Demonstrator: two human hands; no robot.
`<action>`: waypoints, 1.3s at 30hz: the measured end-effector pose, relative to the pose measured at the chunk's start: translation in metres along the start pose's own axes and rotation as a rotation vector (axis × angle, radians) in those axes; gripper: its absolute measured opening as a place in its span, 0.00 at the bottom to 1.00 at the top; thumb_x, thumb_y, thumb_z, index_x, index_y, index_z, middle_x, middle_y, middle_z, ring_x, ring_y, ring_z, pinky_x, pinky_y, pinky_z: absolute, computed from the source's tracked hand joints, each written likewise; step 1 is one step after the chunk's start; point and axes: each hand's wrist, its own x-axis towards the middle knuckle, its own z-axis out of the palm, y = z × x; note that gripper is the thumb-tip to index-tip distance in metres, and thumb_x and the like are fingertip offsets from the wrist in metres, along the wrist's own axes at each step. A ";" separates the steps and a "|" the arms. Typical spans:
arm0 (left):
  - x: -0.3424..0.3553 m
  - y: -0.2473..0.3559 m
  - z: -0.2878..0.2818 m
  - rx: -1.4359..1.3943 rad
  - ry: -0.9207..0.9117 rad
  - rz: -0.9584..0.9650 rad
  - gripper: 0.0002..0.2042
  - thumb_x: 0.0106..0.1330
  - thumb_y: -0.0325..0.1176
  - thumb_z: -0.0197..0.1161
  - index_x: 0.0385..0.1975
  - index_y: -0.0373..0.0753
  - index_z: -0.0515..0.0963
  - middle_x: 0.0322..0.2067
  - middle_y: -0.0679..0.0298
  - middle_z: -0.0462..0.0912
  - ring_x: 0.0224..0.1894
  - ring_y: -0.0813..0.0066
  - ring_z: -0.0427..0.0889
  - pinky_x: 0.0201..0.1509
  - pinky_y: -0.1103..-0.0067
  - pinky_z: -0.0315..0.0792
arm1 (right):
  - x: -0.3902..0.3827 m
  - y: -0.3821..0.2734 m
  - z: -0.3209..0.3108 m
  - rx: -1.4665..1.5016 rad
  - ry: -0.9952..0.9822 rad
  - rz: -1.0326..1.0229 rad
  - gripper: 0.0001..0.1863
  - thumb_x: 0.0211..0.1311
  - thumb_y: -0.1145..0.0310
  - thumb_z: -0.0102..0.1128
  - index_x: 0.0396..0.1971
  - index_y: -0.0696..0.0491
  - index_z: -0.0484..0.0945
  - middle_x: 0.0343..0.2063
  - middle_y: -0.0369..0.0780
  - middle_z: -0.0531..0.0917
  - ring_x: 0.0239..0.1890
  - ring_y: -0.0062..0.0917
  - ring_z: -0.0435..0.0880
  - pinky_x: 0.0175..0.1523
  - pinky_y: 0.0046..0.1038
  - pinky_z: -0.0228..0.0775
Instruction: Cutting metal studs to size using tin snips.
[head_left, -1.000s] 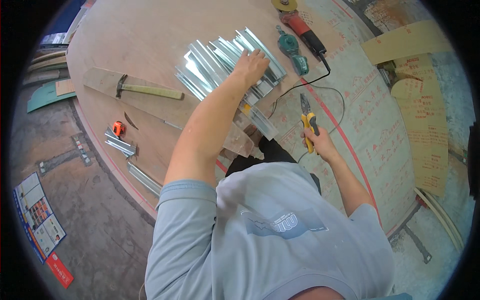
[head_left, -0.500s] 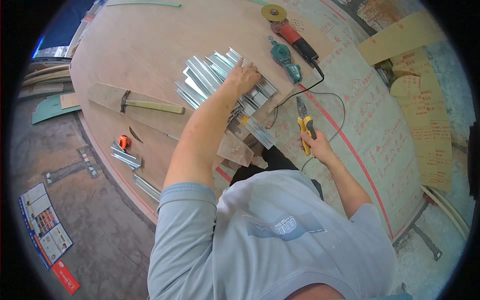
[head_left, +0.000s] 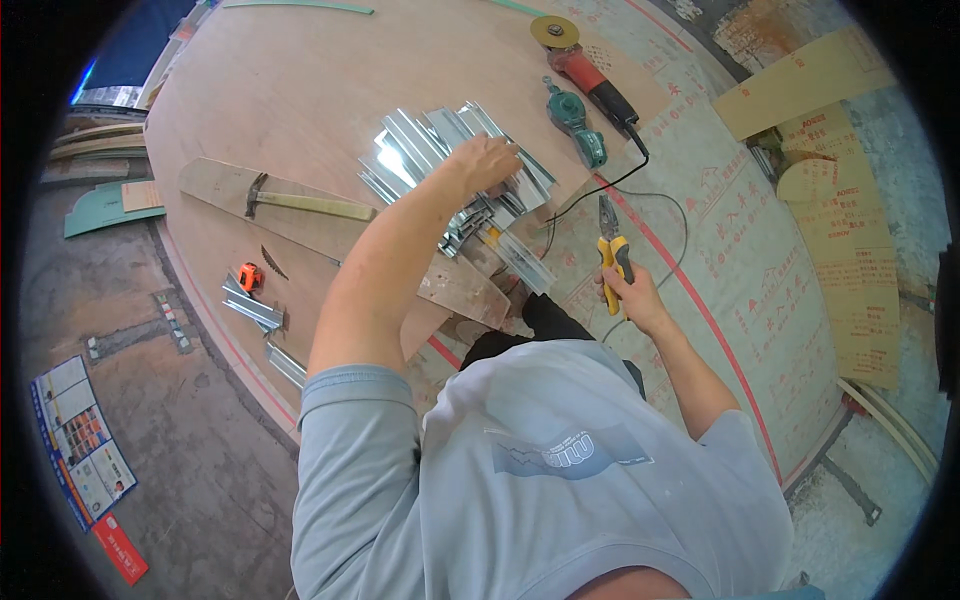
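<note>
Short silvery metal channel pieces lie in a loose pile on a wooden board. My left hand reaches over the right part of this pile, its fingers curled down around some pieces; the fingertips are partly hidden. Pliers with yellow and black handles are gripped in my right hand, to the right of the pile, jaws pointing away from me. At the pile's near end one channel piece sticks out toward my knees.
Beyond the pliers are a red angle grinder with a cord and a green tool. Left of the pile lie a hammer, an orange tape measure and more channel pieces. Printed yellow boards lie at the right.
My left hand's fingers have curled down more onto the pile, and channel pieces beneath it have shifted and tilted. The pliers stay in my right hand, nearly unmoved.
</note>
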 end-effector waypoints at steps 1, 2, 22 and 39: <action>-0.002 0.000 0.002 0.001 -0.002 -0.002 0.15 0.55 0.34 0.74 0.43 0.46 0.82 0.45 0.67 0.80 0.58 0.67 0.78 0.61 0.64 0.74 | -0.001 0.001 0.000 0.006 -0.003 -0.003 0.17 0.74 0.59 0.60 0.45 0.61 0.77 0.35 0.37 0.84 0.35 0.21 0.83 0.42 0.28 0.77; -0.005 0.000 0.004 0.020 0.046 0.002 0.14 0.56 0.34 0.74 0.42 0.46 0.82 0.45 0.67 0.80 0.58 0.68 0.78 0.60 0.65 0.74 | -0.002 0.001 0.000 0.006 -0.006 -0.004 0.17 0.74 0.59 0.60 0.45 0.61 0.77 0.35 0.37 0.84 0.35 0.21 0.83 0.42 0.28 0.77; -0.206 0.041 -0.054 -1.917 2.078 -0.692 0.14 0.70 0.33 0.63 0.43 0.42 0.63 0.27 0.64 0.70 0.24 0.72 0.74 0.25 0.74 0.71 | -0.038 -0.113 0.090 -0.523 -0.484 -0.225 0.15 0.68 0.63 0.63 0.48 0.57 0.79 0.41 0.41 0.82 0.45 0.32 0.80 0.53 0.34 0.71; -0.312 0.083 -0.002 -1.616 2.310 -1.157 0.09 0.74 0.34 0.60 0.37 0.43 0.65 0.25 0.69 0.66 0.22 0.77 0.67 0.24 0.77 0.67 | -0.060 -0.117 0.190 -0.909 -0.619 -0.524 0.20 0.68 0.59 0.64 0.50 0.58 0.78 0.49 0.49 0.79 0.51 0.46 0.79 0.55 0.41 0.72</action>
